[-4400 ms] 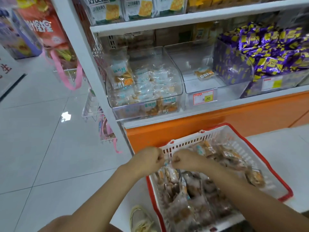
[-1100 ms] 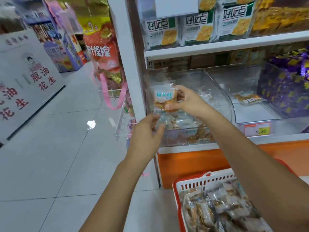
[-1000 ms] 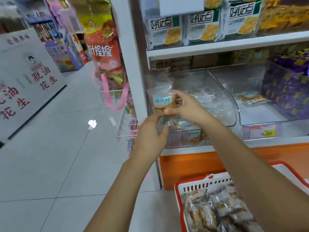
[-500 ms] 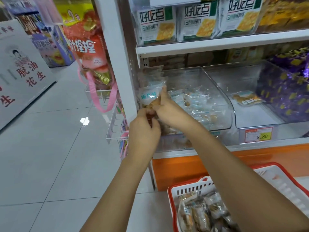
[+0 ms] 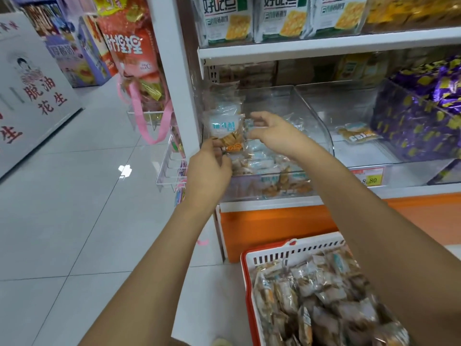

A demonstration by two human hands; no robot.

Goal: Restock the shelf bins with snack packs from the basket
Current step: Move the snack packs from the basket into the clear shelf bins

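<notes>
A view from a head-worn camera showed two bare arms reaching from the bottom of the frame up to a shop shelf; the left hand (image 5: pixel 209 168) and right hand (image 5: pixel 277 136) met at the front left corner of a clear plastic bin (image 5: pixel 313 116). Between them stood a snack pack (image 5: pixel 225 126), upright, with a white and pale blue label above and orange rolled biscuits visible below; it sat at the bin's left end, against the white shelf post (image 5: pixel 172 78). The left hand's fingers (image 5: pixel 217 147) were curled together and pinched the pack's lower edge from beneath; the pack rose above those fingertips. The right hand's fingers (image 5: pixel 259 116) curved in a loose C, forefinger above and thumb below, set apart, at the pack's right edge; whether they gripped it or only touched it could not be told. More packs of the same kind lay piled in the bin behind and below the hands.

To the right stood a second clear bin (image 5: pixel 349 101) holding a single flat pack (image 5: pixel 356 134); beyond it, a heap of purple and yellow wrapped sweets (image 5: pixel 424 116). A price tag (image 5: pixel 368 177) hung on the shelf edge. Cracker boxes (image 5: pixel 227 18) lined the shelf above. On the floor by the orange shelf base (image 5: pixel 274 228) sat a white basket with a red rim (image 5: pixel 247 270), full of snack packs (image 5: pixel 324 295). On the left, grey floor tiles (image 5: pixel 74 196) ran past a red hanging bag with pink ribbon (image 5: pixel 134 48).
</notes>
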